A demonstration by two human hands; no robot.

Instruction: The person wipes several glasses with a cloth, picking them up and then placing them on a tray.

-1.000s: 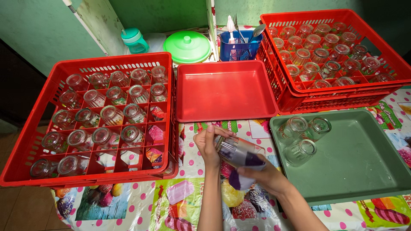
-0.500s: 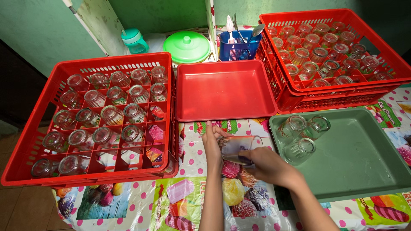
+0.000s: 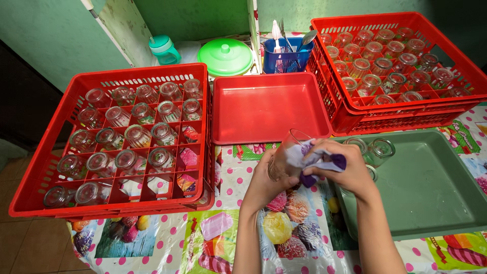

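Here, left hand [image 3: 266, 183] wraps base of clear glass [image 3: 285, 152], grip clamped; right hand [image 3: 341, 170] grip pinches purple cloth [image 3: 317, 161] against rim. Glass tilted, held above patterned table [image 3: 233, 238] (mouth pointing away). Better: steady base, turn cloth fully round rim and inside. Glass plain, see-through, smooth-walled. Beyond: green tray [image 3: 431, 193], red tray [image 3: 266, 109], red crate [image 3: 66, 198] of upturned glasses.

Red tray [image 3: 264, 109] bare; left crate [image 3: 71, 203] front cells free; green tray [image 3: 431, 187] mostly open.

table [image 3: 243, 238] bears 2 crates, 2 trays.
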